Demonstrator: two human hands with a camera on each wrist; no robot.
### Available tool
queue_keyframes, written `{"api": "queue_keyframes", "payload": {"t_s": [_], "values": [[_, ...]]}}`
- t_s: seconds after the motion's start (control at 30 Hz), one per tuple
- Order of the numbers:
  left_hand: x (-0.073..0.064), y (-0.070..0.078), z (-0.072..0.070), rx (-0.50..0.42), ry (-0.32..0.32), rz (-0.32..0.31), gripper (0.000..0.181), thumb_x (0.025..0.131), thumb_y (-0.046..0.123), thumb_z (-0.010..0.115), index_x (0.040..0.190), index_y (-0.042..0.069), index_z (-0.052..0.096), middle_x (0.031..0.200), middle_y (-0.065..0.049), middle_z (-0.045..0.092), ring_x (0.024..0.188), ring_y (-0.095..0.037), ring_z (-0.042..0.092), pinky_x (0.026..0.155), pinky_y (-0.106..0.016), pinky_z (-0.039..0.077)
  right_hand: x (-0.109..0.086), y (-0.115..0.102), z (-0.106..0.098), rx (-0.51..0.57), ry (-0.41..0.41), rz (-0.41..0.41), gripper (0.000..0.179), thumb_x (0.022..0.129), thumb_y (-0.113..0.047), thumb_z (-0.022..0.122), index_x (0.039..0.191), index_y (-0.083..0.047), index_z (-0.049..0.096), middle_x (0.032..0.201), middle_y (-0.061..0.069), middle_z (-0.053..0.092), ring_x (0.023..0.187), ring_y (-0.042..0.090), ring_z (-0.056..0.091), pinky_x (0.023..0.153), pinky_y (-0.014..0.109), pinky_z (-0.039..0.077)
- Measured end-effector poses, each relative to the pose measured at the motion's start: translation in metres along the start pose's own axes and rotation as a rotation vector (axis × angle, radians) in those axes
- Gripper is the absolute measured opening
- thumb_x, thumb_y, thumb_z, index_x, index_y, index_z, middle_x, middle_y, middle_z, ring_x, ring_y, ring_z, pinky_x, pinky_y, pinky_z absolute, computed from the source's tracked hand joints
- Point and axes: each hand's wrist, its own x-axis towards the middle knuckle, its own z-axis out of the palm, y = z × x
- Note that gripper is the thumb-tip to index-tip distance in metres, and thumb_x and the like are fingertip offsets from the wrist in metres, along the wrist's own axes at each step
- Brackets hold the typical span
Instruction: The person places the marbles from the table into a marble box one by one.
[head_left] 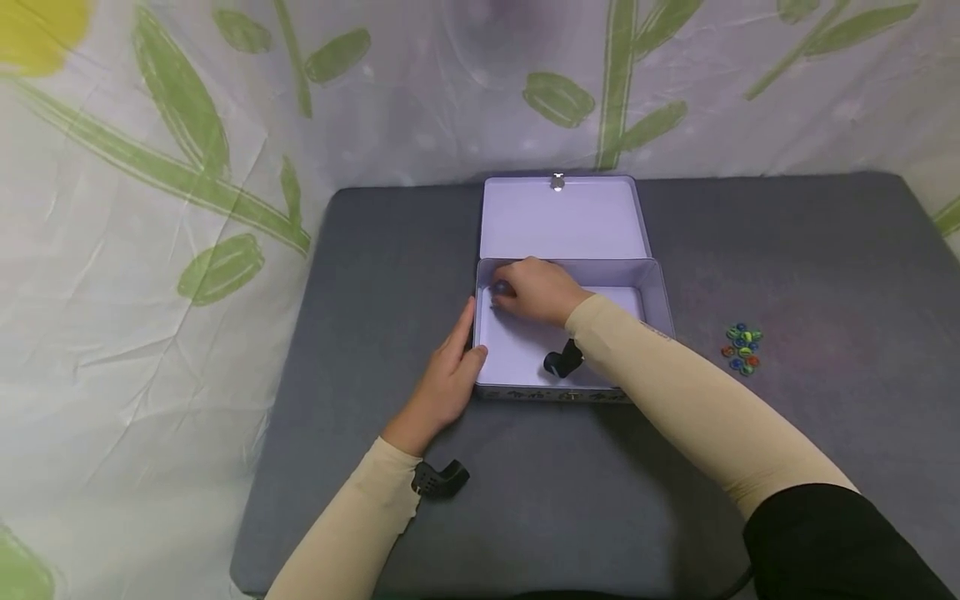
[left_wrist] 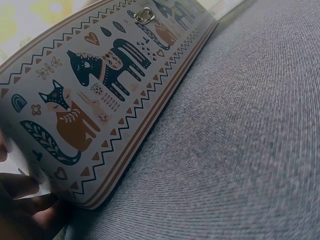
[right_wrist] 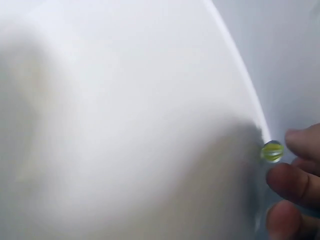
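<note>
A lidded tin box [head_left: 517, 354] stands open on the table, pale lilac inside. My right hand [head_left: 542, 292] reaches into its far left corner. A clear marble with yellow stripes [right_wrist: 272, 151] sits at the tips of the thumb and a curled finger [right_wrist: 287, 181], close to where the box floor meets the wall. My left hand [head_left: 446, 375] rests along the box's left side, fingers fairly straight, thumb at the rim. In the left wrist view, that hand's fingers [left_wrist: 20, 186] lie by a corner of the box's printed front [left_wrist: 107, 70], which shows animals and zigzag borders.
The lid [head_left: 562, 217] is tipped back toward the patterned backdrop [head_left: 450, 92], with a metal clasp [head_left: 557, 182] at its edge. Several coloured marbles [head_left: 742, 348] lie in a cluster on the grey tabletop [head_left: 810, 417], right of the box.
</note>
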Motion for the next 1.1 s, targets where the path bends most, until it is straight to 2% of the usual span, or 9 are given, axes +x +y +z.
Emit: {"api": "queue_keyframes", "payload": {"t_s": [0.17, 0.33, 0.43, 0.6, 0.7, 0.83, 0.93, 1.1], "values": [[0.002, -0.004, 0.001, 0.002, 0.003, -0.003, 0.07, 0.105, 0.024, 0.042, 0.17, 0.016, 0.018, 0.174, -0.007, 0.023, 0.159, -0.02, 0.023, 0.128, -0.046, 0.021, -0.001, -0.001, -0.005, 0.047, 0.017, -0.001, 0.025, 0.1, -0.025, 0.068, 0.116, -0.007, 0.076, 0.072, 0.0, 0.059, 0.069, 0.017, 0.053, 0.066, 0.034, 0.043], [0.006, -0.007, 0.001, 0.002, -0.001, -0.024, 0.07, 0.105, 0.024, 0.042, 0.17, 0.02, 0.017, 0.173, -0.007, 0.023, 0.158, -0.02, 0.024, 0.128, -0.046, 0.022, 0.002, 0.001, -0.006, 0.09, 0.009, -0.013, 0.025, 0.1, -0.022, 0.068, 0.116, -0.005, 0.078, 0.072, 0.0, 0.061, 0.068, 0.015, 0.053, 0.065, 0.031, 0.042], [0.007, -0.009, 0.001, -0.002, -0.01, -0.04, 0.07, 0.105, 0.023, 0.042, 0.17, 0.021, 0.017, 0.174, -0.005, 0.022, 0.158, -0.019, 0.023, 0.128, -0.046, 0.022, 0.005, 0.001, -0.007, 0.107, 0.009, -0.043, 0.024, 0.099, -0.019, 0.069, 0.114, -0.003, 0.079, 0.073, 0.0, 0.062, 0.07, 0.015, 0.053, 0.067, 0.031, 0.043], [0.011, -0.015, 0.002, -0.009, -0.014, -0.033, 0.069, 0.106, 0.023, 0.041, 0.17, 0.021, 0.016, 0.174, -0.003, 0.02, 0.159, -0.018, 0.02, 0.128, -0.046, 0.021, 0.008, 0.001, -0.012, 0.115, 0.042, -0.091, 0.02, 0.098, -0.015, 0.071, 0.109, -0.002, 0.079, 0.068, -0.001, 0.056, 0.068, 0.014, 0.049, 0.067, 0.03, 0.04], [0.012, -0.018, 0.001, -0.009, -0.008, -0.023, 0.069, 0.106, 0.023, 0.04, 0.17, 0.018, 0.017, 0.174, -0.003, 0.02, 0.159, -0.018, 0.02, 0.128, -0.047, 0.021, 0.008, 0.0, -0.016, 0.122, 0.045, -0.092, 0.022, 0.097, -0.015, 0.072, 0.112, 0.0, 0.079, 0.07, -0.001, 0.062, 0.067, 0.013, 0.051, 0.068, 0.03, 0.043], [0.014, -0.02, -0.001, -0.014, -0.005, -0.021, 0.069, 0.106, 0.021, 0.041, 0.17, 0.017, 0.017, 0.174, -0.003, 0.021, 0.159, -0.017, 0.021, 0.128, -0.045, 0.021, 0.004, -0.003, -0.025, 0.129, 0.054, -0.062, 0.027, 0.097, -0.017, 0.073, 0.119, -0.001, 0.078, 0.084, 0.004, 0.075, 0.071, 0.015, 0.062, 0.073, 0.034, 0.053], [0.015, -0.02, -0.002, -0.019, -0.004, -0.013, 0.069, 0.106, 0.02, 0.041, 0.17, 0.018, 0.016, 0.174, -0.003, 0.02, 0.159, -0.017, 0.02, 0.128, -0.045, 0.021, 0.001, -0.003, -0.033, 0.126, 0.067, -0.048, 0.027, 0.097, -0.019, 0.075, 0.119, -0.003, 0.078, 0.086, 0.004, 0.076, 0.072, 0.016, 0.065, 0.072, 0.037, 0.055], [0.018, -0.021, -0.004, -0.016, 0.002, 0.002, 0.07, 0.105, 0.021, 0.042, 0.17, 0.016, 0.017, 0.174, -0.004, 0.022, 0.159, -0.019, 0.021, 0.128, -0.048, 0.022, -0.006, -0.001, -0.043, 0.119, 0.079, -0.028, 0.028, 0.096, -0.02, 0.075, 0.119, -0.004, 0.078, 0.078, 0.002, 0.073, 0.067, 0.016, 0.061, 0.067, 0.035, 0.051]]}}
